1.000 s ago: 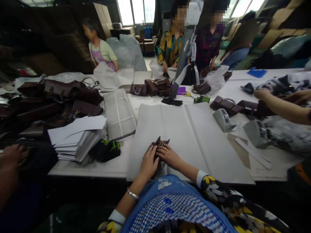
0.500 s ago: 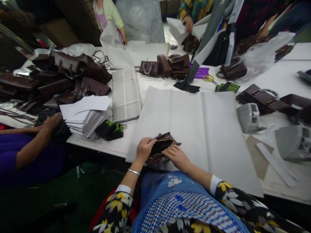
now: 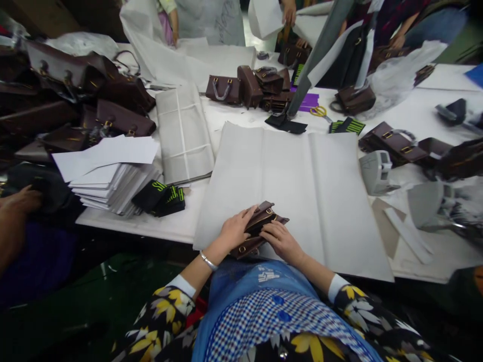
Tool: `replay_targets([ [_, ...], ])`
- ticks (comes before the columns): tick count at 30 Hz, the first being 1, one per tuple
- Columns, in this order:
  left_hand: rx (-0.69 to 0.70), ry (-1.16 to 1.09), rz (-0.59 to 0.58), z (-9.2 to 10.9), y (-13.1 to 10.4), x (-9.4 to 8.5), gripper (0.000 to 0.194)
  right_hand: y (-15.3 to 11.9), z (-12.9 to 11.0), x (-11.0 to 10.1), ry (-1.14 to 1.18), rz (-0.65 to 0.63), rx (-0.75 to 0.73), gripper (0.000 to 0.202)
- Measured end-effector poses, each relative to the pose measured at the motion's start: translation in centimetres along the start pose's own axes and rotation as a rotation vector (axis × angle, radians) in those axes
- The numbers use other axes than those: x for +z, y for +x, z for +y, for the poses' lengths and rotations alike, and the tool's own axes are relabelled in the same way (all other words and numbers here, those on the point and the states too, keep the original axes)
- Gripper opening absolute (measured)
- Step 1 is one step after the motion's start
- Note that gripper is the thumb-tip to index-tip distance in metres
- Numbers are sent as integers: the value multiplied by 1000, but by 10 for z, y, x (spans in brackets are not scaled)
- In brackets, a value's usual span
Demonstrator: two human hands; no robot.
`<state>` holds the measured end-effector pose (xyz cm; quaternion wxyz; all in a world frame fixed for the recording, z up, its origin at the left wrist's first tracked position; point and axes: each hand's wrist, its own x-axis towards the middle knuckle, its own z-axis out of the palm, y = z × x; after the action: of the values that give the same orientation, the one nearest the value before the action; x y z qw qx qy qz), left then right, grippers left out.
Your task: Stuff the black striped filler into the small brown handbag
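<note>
Person seen from above. Left hand at about 11 o'clock of the torso, with a thin silver bangle at the wrist; right hand at about 1 o'clock, bare. Both sleeves are black with yellow and white flowers and end in white cuffs. Over the chest lies a blue apron with small white lettering, above a blue-and-white checked panel bearing blue buttons.
</note>
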<state>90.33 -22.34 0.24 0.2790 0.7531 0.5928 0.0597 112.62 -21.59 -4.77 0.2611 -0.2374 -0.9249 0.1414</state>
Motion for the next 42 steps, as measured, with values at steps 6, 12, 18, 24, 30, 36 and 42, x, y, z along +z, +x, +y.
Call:
replay_targets([
  [6,-133,-53,20,-21,18,3,86,-8,-9,-10,20,-69,109,33],
  [12,-188,-155,35,-41,30,4,76,15,-15,-21,41,-86,194,24],
  [18,-141,-228,29,-44,30,3,73,43,-6,-28,-111,-175,326,29],
  [24,84,-642,-127,-59,35,1,92,73,4,-32,-120,-517,111,45],
  [30,103,-697,-109,-62,36,-1,70,60,5,-26,-124,-499,29,37],
  [36,109,-618,-118,-61,39,-4,69,70,7,-24,-79,-653,28,52],
  [42,88,-521,-53,-60,43,-5,66,95,1,-11,-200,-770,103,77],
])
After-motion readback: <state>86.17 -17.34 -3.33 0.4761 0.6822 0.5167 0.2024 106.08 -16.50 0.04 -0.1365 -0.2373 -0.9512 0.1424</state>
